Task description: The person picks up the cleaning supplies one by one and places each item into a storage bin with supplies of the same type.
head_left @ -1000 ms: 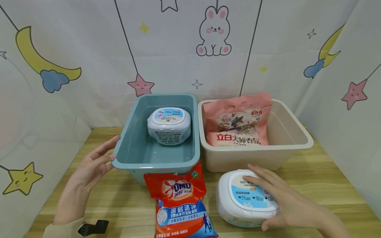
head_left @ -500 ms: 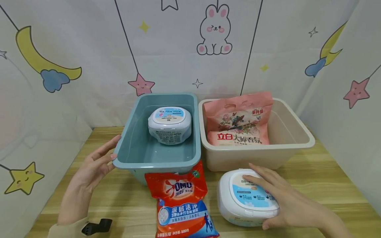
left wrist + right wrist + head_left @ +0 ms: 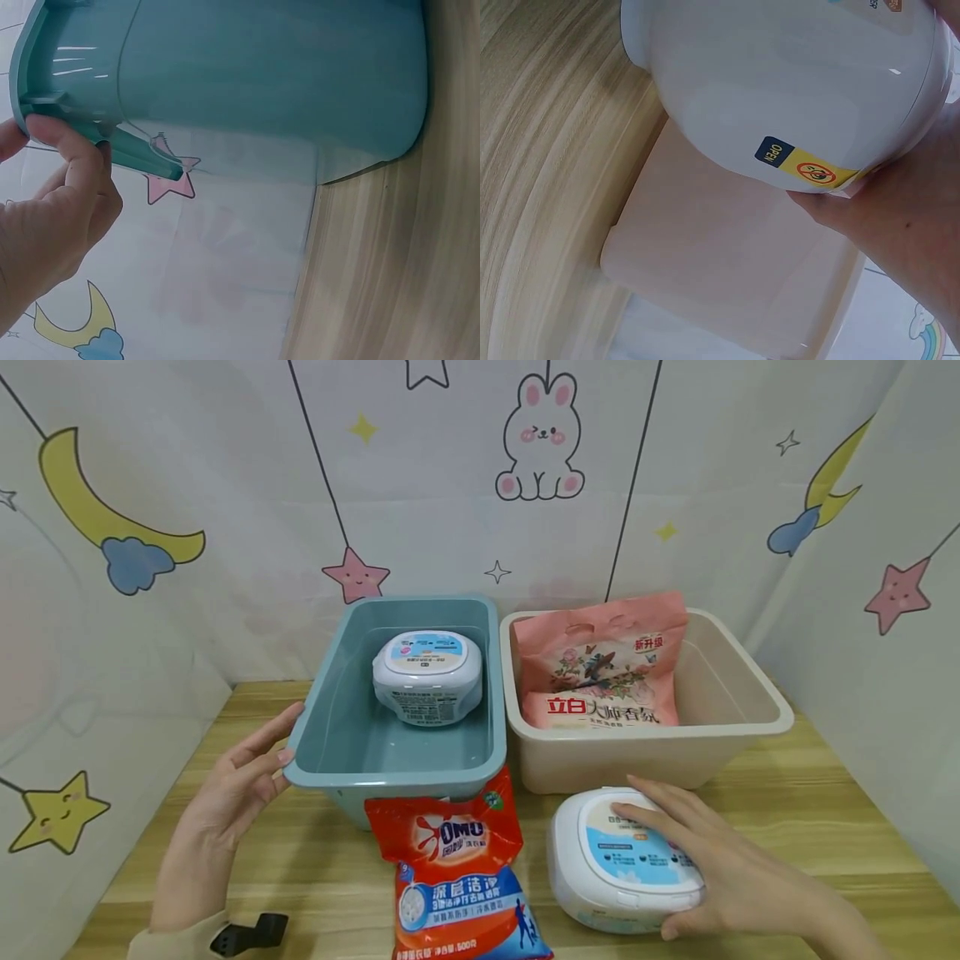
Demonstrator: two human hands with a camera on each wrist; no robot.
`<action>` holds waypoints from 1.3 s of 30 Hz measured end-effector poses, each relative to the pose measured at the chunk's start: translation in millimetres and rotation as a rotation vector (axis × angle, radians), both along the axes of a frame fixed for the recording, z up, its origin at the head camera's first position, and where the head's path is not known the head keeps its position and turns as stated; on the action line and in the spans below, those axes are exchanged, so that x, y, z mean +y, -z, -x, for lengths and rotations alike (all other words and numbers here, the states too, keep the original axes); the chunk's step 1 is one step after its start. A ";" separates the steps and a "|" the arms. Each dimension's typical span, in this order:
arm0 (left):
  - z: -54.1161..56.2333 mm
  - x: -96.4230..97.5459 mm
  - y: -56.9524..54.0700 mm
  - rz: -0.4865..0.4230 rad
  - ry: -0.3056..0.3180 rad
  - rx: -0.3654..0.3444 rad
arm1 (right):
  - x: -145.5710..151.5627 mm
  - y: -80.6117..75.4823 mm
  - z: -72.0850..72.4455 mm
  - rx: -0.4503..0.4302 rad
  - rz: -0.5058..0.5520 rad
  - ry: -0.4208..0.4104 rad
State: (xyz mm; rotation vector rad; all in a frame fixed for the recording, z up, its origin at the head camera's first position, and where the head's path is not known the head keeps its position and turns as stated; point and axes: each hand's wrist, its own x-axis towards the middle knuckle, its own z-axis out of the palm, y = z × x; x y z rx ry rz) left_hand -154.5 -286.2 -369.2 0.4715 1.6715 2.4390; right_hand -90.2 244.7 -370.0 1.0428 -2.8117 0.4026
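My left hand (image 3: 236,789) pinches the left rim of a blue-green plastic bin (image 3: 352,727); in the left wrist view the fingers (image 3: 79,161) bend under that rim. Inside the bin stands a white lidded tub (image 3: 427,681) with a blue and cream label. A matching white tub (image 3: 600,893) sits on the table at front right. Across its top and right side lies my right hand (image 3: 712,868), gripping it between thumb and fingers. The right wrist view shows this tub's side (image 3: 780,82) close up, with an "OPEN" sticker.
A red OMO washing powder bag (image 3: 457,877) leans against the bin's front, left of the gripped tub. Behind that tub stands a cream bin (image 3: 637,760) holding a pink detergent bag (image 3: 600,668). A patterned curtain (image 3: 450,485) closes off the wooden table's back.
Both hands keep their holds, and the bins, bags and tubs stay in place. The left wrist shifts slightly to the right.
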 end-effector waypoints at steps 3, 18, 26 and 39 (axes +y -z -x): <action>-0.3 -0.3 -0.5 -0.008 -0.001 -0.002 | -0.6 1.2 0.3 -0.027 -0.017 0.009; 0.4 1.1 -2.6 -0.019 -0.014 -0.022 | -0.5 -1.4 0.0 -0.070 -0.005 0.024; 0.3 -0.4 -1.2 0.006 -0.008 -0.014 | -2.5 -5.0 -0.8 -0.072 -0.028 0.037; 0.0 0.6 -0.7 -0.003 -0.006 -0.003 | -3.1 -5.3 5.3 -0.145 -0.065 0.056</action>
